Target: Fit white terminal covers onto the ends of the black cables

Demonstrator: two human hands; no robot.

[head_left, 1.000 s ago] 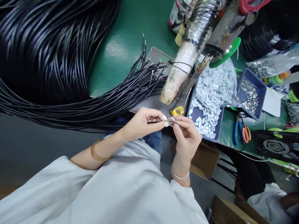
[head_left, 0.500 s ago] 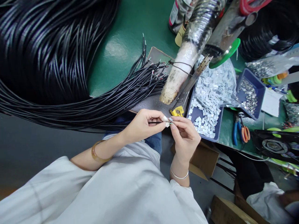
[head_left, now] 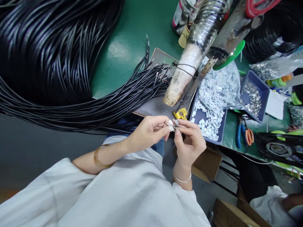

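Observation:
My left hand [head_left: 151, 130], with white wraps on its fingertips, pinches the end of a black cable, mostly hidden by the fingers. Thin wire ends [head_left: 175, 126] show at the fingertips. Close against them, my right hand [head_left: 190, 138] is closed in a pinch, with a small silver metal piece [head_left: 176, 122] at its fingers. Both hands meet in front of the table edge, near a yellow device [head_left: 180, 113]. Left of them runs a thick bundle of black cables [head_left: 113, 94] with stripped ends. A blue tray [head_left: 221, 130] of small silver pieces stands at the right.
A wrapped white post [head_left: 180, 74] and a metal tube [head_left: 227, 41] slant over the bench. Further right are a smaller blue bin [head_left: 262, 91] with metal parts, pliers [head_left: 245, 134] and a black fan [head_left: 279, 148]. A cardboard box [head_left: 208, 162] is below the bench edge.
Both hands have shifted slightly down and right, still fingertip to fingertip. The silver piece shows more clearly, while the cable between the left fingers is less visible.

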